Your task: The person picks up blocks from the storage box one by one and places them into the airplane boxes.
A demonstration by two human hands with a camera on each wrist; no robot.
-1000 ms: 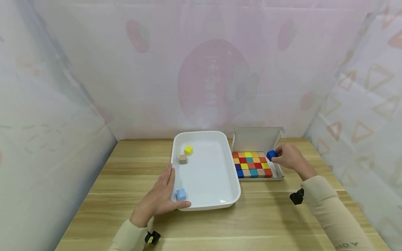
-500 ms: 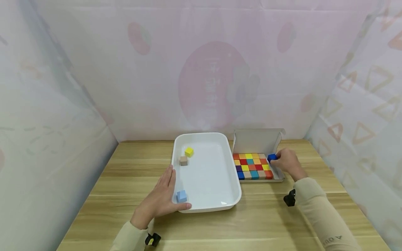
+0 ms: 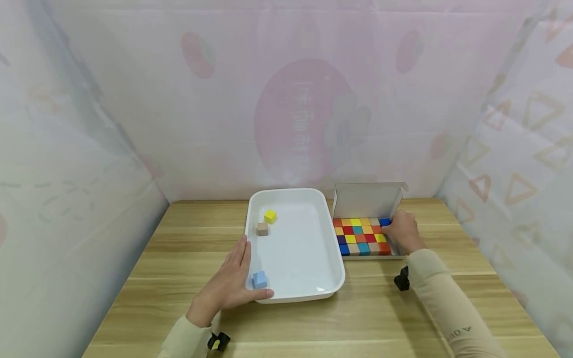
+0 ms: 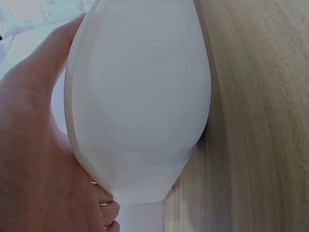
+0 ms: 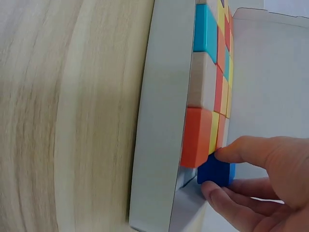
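My right hand (image 3: 401, 232) pinches a dark blue cube (image 3: 384, 222) between thumb and fingers at the far right corner of a shallow cardboard box (image 3: 364, 200). The box holds several coloured cubes packed in rows. The right wrist view shows the blue cube (image 5: 216, 172) down in the box beside an orange cube (image 5: 197, 137), against the box wall (image 5: 159, 121). My left hand (image 3: 235, 276) lies flat against the left front corner of a white tray (image 3: 341, 271), thumb along its front rim. The left wrist view shows only palm (image 4: 34, 145) and tray wall (image 4: 145, 106).
Inside the tray lie a yellow cube (image 3: 269, 216), a tan cube (image 3: 262, 228) and a light blue cube (image 3: 259, 279) by my left thumb. The wooden table (image 3: 188, 233) is enclosed by patterned curtain walls at the back and both sides.
My right hand has lowered the dark blue cube from above the box's right edge into its far right corner. The left hand has stayed at the tray.
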